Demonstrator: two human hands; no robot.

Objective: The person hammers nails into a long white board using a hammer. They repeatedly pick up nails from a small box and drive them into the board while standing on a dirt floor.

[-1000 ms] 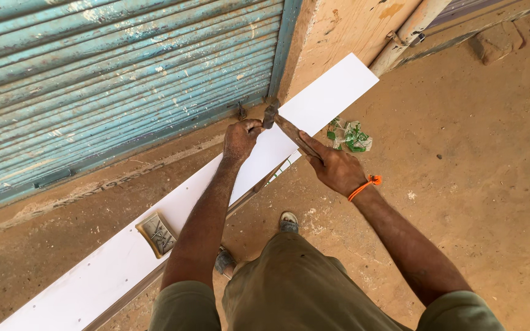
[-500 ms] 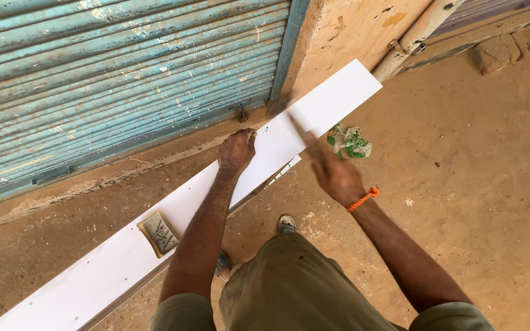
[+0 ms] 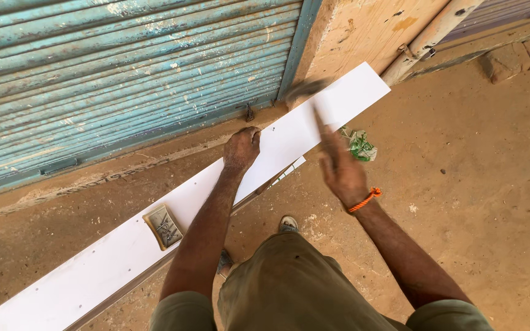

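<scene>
A long white board (image 3: 124,251) runs diagonally from lower left to upper right over sandy ground. My left hand (image 3: 242,148) rests fisted on the board's far edge, fingers curled; a nail between them cannot be made out. My right hand (image 3: 341,171), with an orange band at the wrist, grips a hammer (image 3: 309,101) raised above the board; the hammer head is motion-blurred. A small dark dot (image 3: 273,129) shows on the board just right of my left hand.
A small tin of nails (image 3: 163,226) sits on the board to the left. A blue roller shutter (image 3: 124,67) stands behind, with a plastered pillar (image 3: 369,30) and leaning pipe (image 3: 427,40). A crumpled green wrapper (image 3: 360,146) lies on the ground. My sandalled foot (image 3: 288,223) is below the board.
The hammer was down at my left hand's fingers; it has since swung up and away to the right. My left hand stays on the board's edge.
</scene>
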